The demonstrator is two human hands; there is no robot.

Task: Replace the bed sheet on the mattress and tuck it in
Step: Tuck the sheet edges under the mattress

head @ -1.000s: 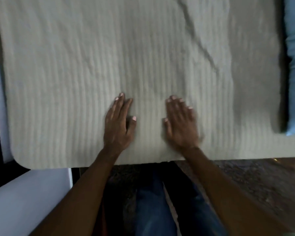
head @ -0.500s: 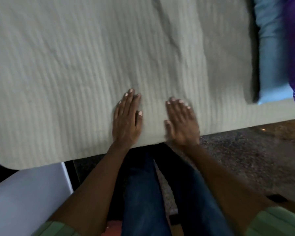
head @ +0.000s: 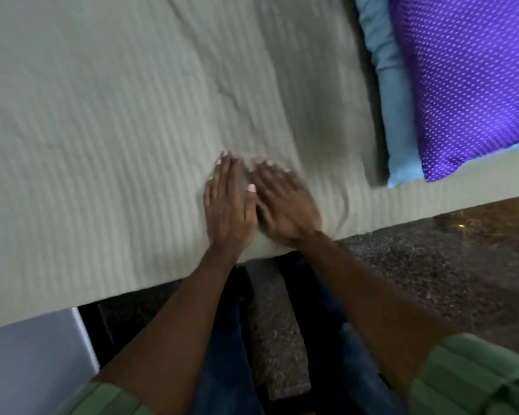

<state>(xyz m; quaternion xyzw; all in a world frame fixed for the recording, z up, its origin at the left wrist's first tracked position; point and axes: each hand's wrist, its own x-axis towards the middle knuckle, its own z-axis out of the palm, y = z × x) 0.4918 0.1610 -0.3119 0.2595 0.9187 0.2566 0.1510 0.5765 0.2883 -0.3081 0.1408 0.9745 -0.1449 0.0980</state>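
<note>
From the head camera, the pale ribbed bed sheet [head: 126, 121] lies spread over the mattress, reaching its near edge. Both hands lie flat on it by that edge, fingers straight, holding nothing: left hand [head: 226, 205] and right hand [head: 283, 205] almost touching. This looks like smoothing; next the edge likely needs gripping and tucking under. A purple dotted pillow [head: 474, 79] rests on a blue pillow [head: 393, 115]. No containers show.
</note>
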